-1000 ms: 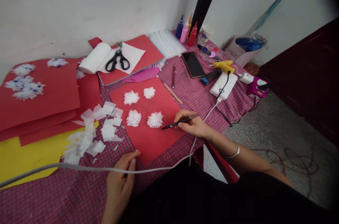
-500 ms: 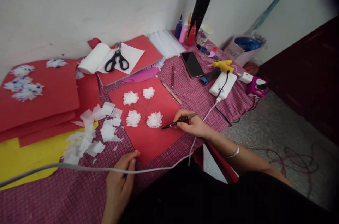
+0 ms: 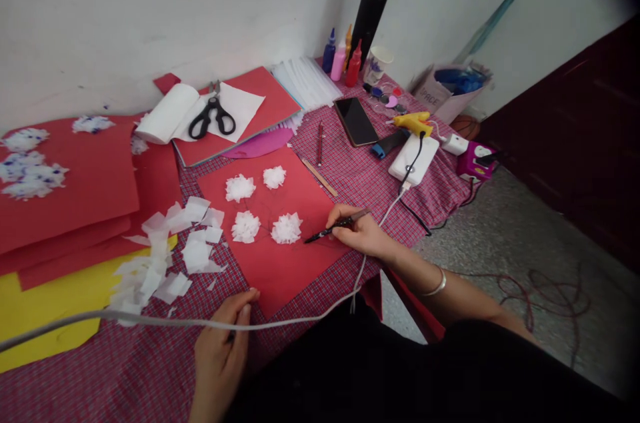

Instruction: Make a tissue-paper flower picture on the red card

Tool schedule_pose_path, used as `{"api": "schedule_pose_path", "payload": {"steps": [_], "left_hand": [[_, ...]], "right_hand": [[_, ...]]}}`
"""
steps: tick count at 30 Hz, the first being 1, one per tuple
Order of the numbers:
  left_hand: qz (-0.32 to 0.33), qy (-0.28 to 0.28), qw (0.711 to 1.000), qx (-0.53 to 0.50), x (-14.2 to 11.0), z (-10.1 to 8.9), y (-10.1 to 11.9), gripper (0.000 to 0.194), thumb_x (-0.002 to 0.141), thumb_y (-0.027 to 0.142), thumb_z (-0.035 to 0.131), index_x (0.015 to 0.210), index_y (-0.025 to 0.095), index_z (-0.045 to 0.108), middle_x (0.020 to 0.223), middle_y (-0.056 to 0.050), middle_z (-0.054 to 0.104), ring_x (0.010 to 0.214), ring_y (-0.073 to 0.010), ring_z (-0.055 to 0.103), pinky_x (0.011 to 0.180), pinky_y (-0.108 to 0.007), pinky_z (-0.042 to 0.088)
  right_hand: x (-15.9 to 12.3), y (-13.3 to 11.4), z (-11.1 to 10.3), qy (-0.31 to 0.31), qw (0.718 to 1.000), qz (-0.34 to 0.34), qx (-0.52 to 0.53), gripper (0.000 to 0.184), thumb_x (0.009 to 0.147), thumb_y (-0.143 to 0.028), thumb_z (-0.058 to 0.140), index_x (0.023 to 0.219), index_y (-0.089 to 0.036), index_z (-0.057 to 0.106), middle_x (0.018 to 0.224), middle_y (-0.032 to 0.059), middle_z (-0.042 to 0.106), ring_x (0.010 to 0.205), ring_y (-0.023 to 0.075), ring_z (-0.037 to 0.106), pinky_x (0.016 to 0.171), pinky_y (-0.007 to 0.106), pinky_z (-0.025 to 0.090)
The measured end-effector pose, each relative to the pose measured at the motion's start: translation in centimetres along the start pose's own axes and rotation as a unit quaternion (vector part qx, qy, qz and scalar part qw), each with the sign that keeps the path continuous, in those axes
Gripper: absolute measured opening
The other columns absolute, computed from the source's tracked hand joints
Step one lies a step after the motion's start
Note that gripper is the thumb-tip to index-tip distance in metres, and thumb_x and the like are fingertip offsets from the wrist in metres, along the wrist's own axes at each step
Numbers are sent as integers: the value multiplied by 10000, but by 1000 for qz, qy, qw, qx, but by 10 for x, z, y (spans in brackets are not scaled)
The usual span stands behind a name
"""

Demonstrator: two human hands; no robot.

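My right hand (image 3: pixel 357 230) is closed on a slim black pen (image 3: pixel 327 232), its tip at the surface of a red paper sheet (image 3: pixel 280 276). The tip lies just right of the lower-right white tissue-paper flower (image 3: pixel 287 228). Several such flowers sit on this sheet, with thin dark lines drawn between them. My left hand (image 3: pixel 227 330) rests by the sheet's near-left corner, fingertips touching its edge. Its fingers are curled, and a small dark thing shows between them that I cannot make out. A white cable (image 3: pixel 280 324) passes in front of that hand.
Loose white paper pieces (image 3: pixel 155 263) lie left of the sheet. Beyond it are scissors (image 3: pixel 213 118), a wooden stick (image 3: pixel 320 176), a red pencil (image 3: pixel 320 143) and a phone (image 3: pixel 356 121). A yellow glue gun (image 3: pixel 413 122), a white power bank (image 3: pixel 414 160) and paint bottles (image 3: pixel 354 66) stand or lie farther right.
The view has shifted slightly, so the table's things appear farther left. The pen tip has moved a little to the right, away from the lower-right flower. My left hand stays at the corner.
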State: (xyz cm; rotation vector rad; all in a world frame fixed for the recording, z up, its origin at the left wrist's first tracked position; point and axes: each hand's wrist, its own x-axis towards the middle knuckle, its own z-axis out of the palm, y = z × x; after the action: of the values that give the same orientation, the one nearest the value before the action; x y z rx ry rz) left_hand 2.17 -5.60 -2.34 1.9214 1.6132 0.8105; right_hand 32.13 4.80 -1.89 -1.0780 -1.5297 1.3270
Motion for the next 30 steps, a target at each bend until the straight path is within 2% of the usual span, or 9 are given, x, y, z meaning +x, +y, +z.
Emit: {"api": "schedule_pose_path", "payload": {"steps": [9, 15, 18, 23, 27, 30], "left_hand": [[5, 0, 1000, 6, -2, 2, -6, 241, 948, 318, 469, 1060, 215, 656, 1005, -24, 729, 930, -169, 695, 853, -273, 528], [10, -6, 999, 35, -1, 2, -7, 261, 942, 343, 480, 1068, 204, 662, 1009, -36, 730, 901, -184, 701, 815, -274, 540], [17, 5, 999, 46, 0, 2, -6, 286, 941, 361, 470, 1044, 192, 677, 995, -44, 738, 880, -195, 708, 808, -281, 545], [-2, 21, 998, 55, 0, 3, -3, 311, 935, 377, 462, 1029, 181, 684, 966, -50, 746, 851, -200, 715, 770, -277, 555], [-8, 8, 998, 61, 0, 1, -2, 321, 930, 388, 457, 1032, 187, 686, 968, -46, 748, 828, -198, 716, 737, -267, 558], [-11, 9, 998, 63, 0, 0, -2, 327, 923, 401, 466, 1026, 188, 691, 963, -48, 749, 817, -199, 715, 748, -271, 558]], "right_hand": [[-7, -1, -17, 102, 993, 36, 56, 51, 706, -190, 571, 739, -169, 603, 568, -24, 576, 518, 109, 520, 517, 230, 386], [-24, 4, -30, 140, 989, 39, 33, 126, 790, -263, 561, 795, -166, 642, 543, -17, 583, 496, 117, 531, 511, 241, 410], [-28, 3, -30, 135, 990, 43, 23, 153, 823, -289, 545, 765, -167, 618, 507, -26, 549, 466, 107, 496, 494, 235, 394], [-25, -2, -26, 93, 994, 50, 0, 168, 830, -319, 565, 775, -165, 604, 539, -22, 545, 494, 108, 508, 500, 231, 393], [-21, -2, -25, 61, 997, 48, -14, 189, 835, -344, 561, 791, -163, 596, 547, -26, 532, 485, 103, 485, 480, 226, 367], [-17, -1, -25, 71, 996, 37, -30, 209, 861, -360, 549, 784, -167, 572, 546, -40, 494, 478, 93, 446, 468, 221, 339]]}}
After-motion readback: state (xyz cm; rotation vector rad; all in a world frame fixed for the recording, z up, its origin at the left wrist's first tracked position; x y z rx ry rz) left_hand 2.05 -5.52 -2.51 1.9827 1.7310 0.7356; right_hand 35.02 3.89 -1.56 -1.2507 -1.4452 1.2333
